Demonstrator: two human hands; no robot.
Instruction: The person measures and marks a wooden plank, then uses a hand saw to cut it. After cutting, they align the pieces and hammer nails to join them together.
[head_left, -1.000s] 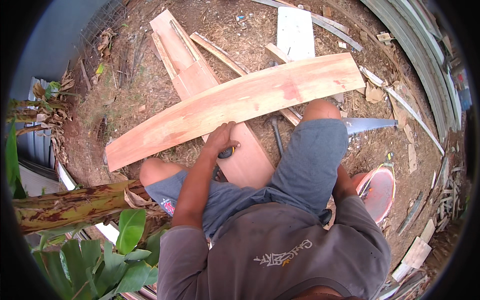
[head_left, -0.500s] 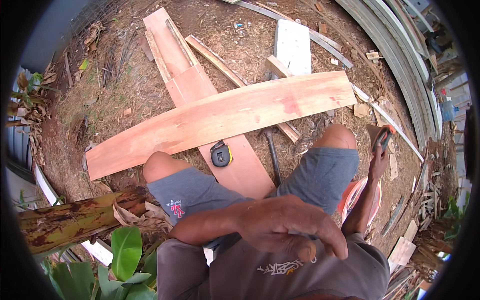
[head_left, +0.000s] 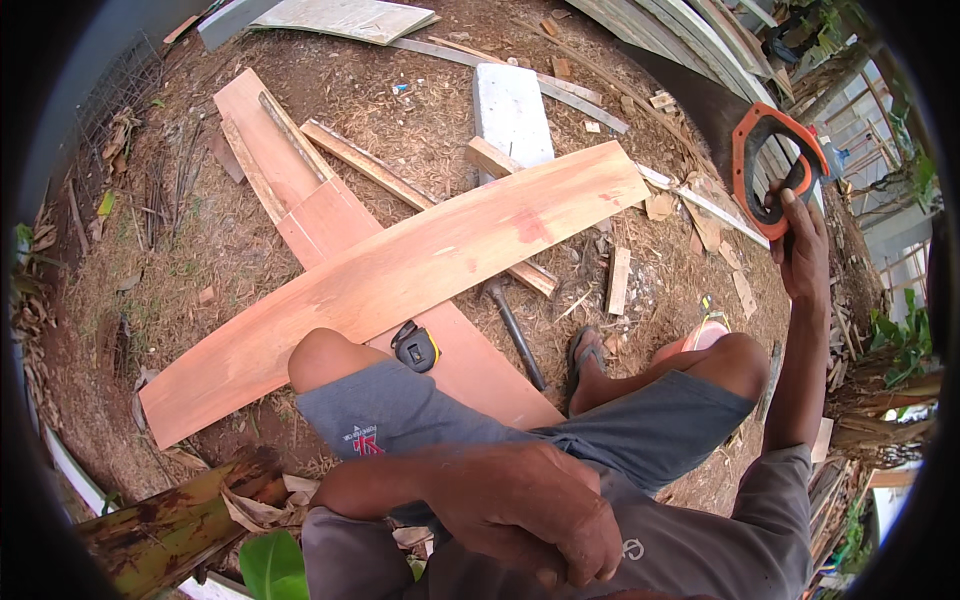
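Note:
A hand saw [head_left: 694,112] is raised at the right, its dark blade pointing up and to the left. My right hand [head_left: 803,235] is closed round the lower part of its orange and black handle. In front of my chest, my left hand [head_left: 540,510] hangs with its fingers curled in, and nothing shows in it. A long reddish plywood strip [head_left: 400,265] lies across a wider plywood board [head_left: 480,360]. On that board, by my left knee, sits a black and yellow tape measure [head_left: 415,347]. A hammer [head_left: 515,335] rests on the ground to its right.
A white block [head_left: 512,118] stands past the strip, with a short wood offcut [head_left: 490,157] against it. Battens [head_left: 365,160] lie beneath the strip. A reddish bucket [head_left: 700,338] is beyond my right knee. Long stacked boards [head_left: 640,35] run along the upper right.
My right hand has lifted the saw up and outward. My left hand has dropped lower, its fingers now curled in. My right knee has swung out to the right, and the view has shifted.

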